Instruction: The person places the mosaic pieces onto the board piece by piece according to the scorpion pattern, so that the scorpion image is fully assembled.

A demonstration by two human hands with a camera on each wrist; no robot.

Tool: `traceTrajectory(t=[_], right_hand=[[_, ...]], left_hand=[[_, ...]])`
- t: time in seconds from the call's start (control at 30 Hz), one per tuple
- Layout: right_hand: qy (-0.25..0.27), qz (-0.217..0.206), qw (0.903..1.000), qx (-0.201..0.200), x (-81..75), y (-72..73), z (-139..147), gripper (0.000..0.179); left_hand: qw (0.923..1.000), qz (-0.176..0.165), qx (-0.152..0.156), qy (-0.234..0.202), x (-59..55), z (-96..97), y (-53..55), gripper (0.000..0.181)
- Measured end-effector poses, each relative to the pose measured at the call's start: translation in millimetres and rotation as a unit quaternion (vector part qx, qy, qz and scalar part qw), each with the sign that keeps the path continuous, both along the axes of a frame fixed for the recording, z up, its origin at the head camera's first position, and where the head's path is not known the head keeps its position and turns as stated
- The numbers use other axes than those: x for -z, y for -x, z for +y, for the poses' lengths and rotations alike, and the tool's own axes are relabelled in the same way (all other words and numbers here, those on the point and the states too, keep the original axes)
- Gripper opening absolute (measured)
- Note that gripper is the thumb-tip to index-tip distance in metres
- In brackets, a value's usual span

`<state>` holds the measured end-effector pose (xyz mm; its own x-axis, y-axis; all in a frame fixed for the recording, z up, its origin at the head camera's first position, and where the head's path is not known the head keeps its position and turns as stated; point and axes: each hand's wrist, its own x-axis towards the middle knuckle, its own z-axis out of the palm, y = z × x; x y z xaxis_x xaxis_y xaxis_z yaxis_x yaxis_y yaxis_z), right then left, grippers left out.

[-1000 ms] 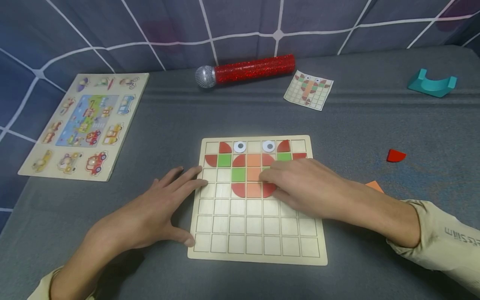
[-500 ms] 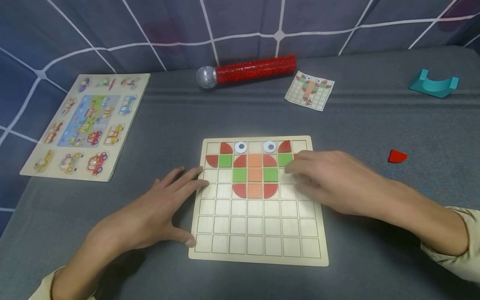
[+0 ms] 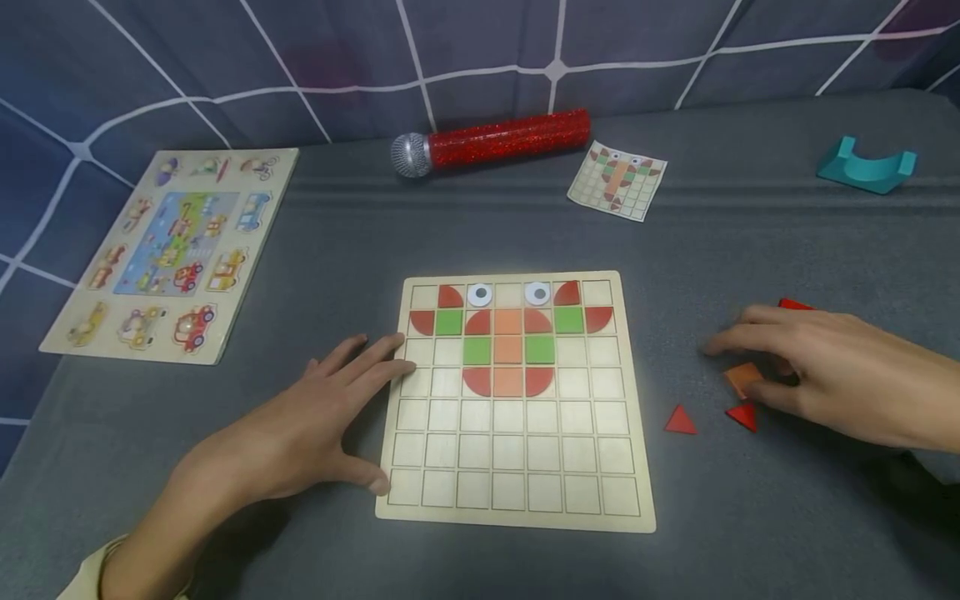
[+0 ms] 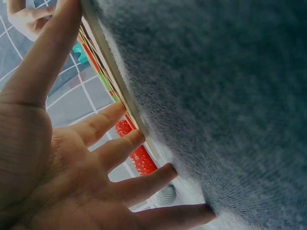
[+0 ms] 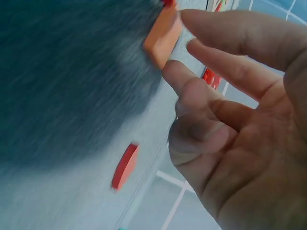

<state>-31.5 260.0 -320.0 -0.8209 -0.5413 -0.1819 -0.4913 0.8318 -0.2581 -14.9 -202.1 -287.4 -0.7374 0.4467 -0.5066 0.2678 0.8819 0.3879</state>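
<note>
A pale wooden grid board (image 3: 510,492) lies flat in the middle of the head view, with red, green and orange tiles and two eye discs in its upper rows. My left hand (image 3: 292,433) has its fingers spread along the board's left edge; the left wrist view shows those fingertips touching the edge. Right of the board, the thumb and a finger of my right hand (image 3: 847,375) pinch the sides of an orange square tile (image 3: 742,379) at table level. Close by lie two red triangle tiles, one (image 3: 681,420) nearer the board, the other (image 3: 742,416) beside the orange one.
Partly behind the right hand is a red quarter-round tile (image 3: 795,304). A printed pattern card (image 3: 618,181), a red glittery microphone (image 3: 510,140) and a teal curved block (image 3: 866,169) lie toward the back. A picture puzzle board (image 3: 172,250) is at the left.
My right hand has moved right, off the grid board to the loose tiles, uncovering a red tile at the grid's right end. My left hand has stayed at the board's edge.
</note>
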Motion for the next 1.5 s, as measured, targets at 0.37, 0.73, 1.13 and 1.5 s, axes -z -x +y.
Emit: traceTrajectory(t=[0.37, 0.73, 1.13, 1.5], right_hand=[[0.018, 0.047, 0.9984, 0.026, 11.1, -11.6, 21, 0.051], [0.037, 0.102, 0.9941, 0.002, 9.6, -11.9, 21, 0.041], [0.040, 0.125, 0.9912, -0.012, 8.7, -12.8, 17, 0.036], [0.067, 0.123, 0.9899, -0.025, 1.4, -13.9, 4, 0.038]], left_hand=[[1.0000, 0.005, 0.004, -0.003, 1.5, -1.4, -0.4, 0.111], [1.0000, 0.006, 0.003, -0.001, 0.5, -0.2, -0.3, 0.110], [0.9999, 0.013, 0.005, -0.004, 0.4, -0.7, -0.5, 0.111], [0.9999, 0.015, 0.004, -0.002, 0.4, -0.2, -0.8, 0.111]])
